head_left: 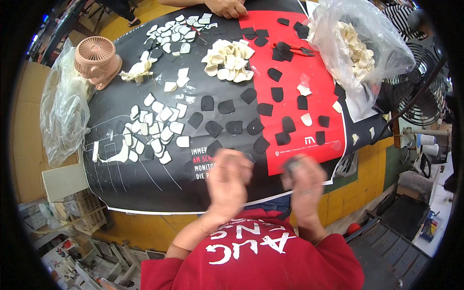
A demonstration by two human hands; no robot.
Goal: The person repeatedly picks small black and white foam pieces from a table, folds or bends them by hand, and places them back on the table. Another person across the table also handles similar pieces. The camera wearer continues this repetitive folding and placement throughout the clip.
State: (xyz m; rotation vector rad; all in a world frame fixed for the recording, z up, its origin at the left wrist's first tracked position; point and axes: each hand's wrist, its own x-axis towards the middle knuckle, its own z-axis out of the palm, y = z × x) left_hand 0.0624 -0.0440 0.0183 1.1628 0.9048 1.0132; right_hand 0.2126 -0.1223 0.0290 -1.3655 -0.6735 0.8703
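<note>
My left hand (pixel 228 178) hovers over the near edge of the table sheet, its fingers smeared by motion, so I cannot tell what they do. To its right my right hand (pixel 308 180), also blurred, is closed on a dark piece that looks like one of the black patches. Just beyond both hands lie several loose black patches (pixel 234 127), flat on one side and rounded on the other. Farther left, white patches (pixel 166 113) of the same shape are scattered in a loose group. A cream pile of patches (pixel 227 60) sits at the middle back.
A pink fan (pixel 95 50) stands at the back left beside a clear plastic bag (pixel 65 108). Red-handled pliers (pixel 295 49) lie on the sheet's red part. An open bag (pixel 382 58) of cream pieces is at the back right. Another person's hand (pixel 227 7) rests at the far edge.
</note>
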